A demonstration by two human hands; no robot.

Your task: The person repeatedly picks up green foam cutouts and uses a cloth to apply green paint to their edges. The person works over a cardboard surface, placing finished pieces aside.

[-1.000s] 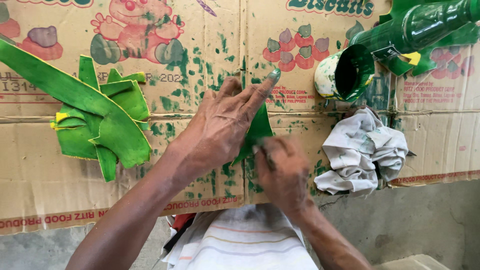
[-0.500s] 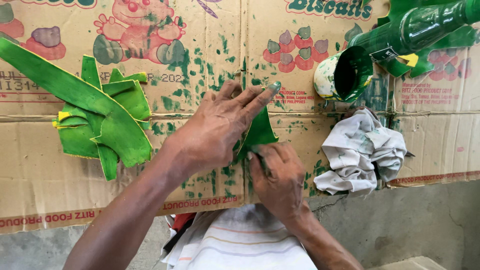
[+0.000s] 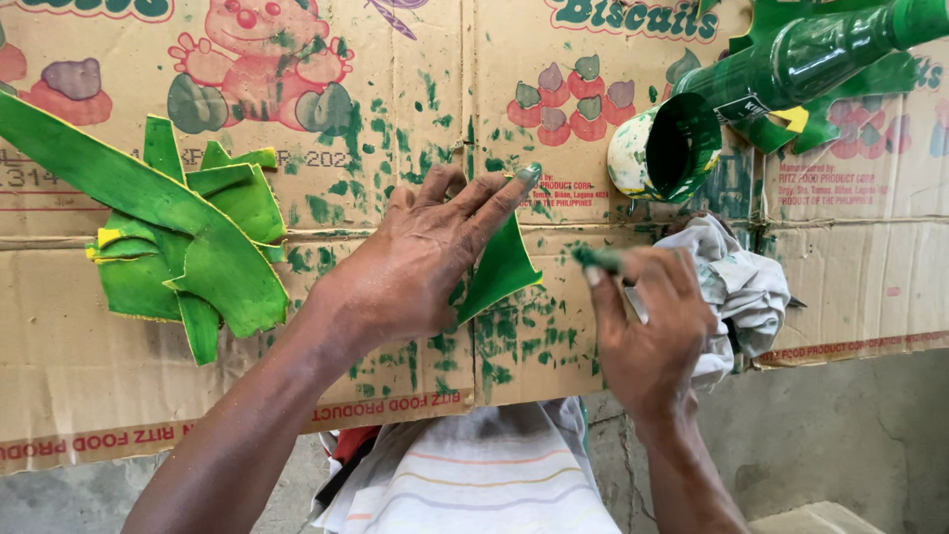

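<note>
My left hand (image 3: 420,262) lies flat with spread fingers on a green-painted, leaf-shaped piece (image 3: 504,272), pressing it onto a flattened cardboard box (image 3: 415,99) spattered with green paint. My right hand (image 3: 647,331) sits just right of the piece, closed around a small green-tipped brush (image 3: 598,259) that points left toward it. The brush handle is hidden inside the fist. A paint-stained white rag (image 3: 736,287) lies behind my right hand.
A pile of painted green leaf-shaped pieces (image 3: 188,242) lies at the left of the cardboard. A cut-off cup with green paint (image 3: 662,148) and a green bottle (image 3: 820,49) sit at the upper right. Grey concrete floor (image 3: 840,435) shows below the cardboard edge.
My right hand has moved off the green piece to the right, lifting the brush tip clear of it. My left hand stays pressed on the piece.
</note>
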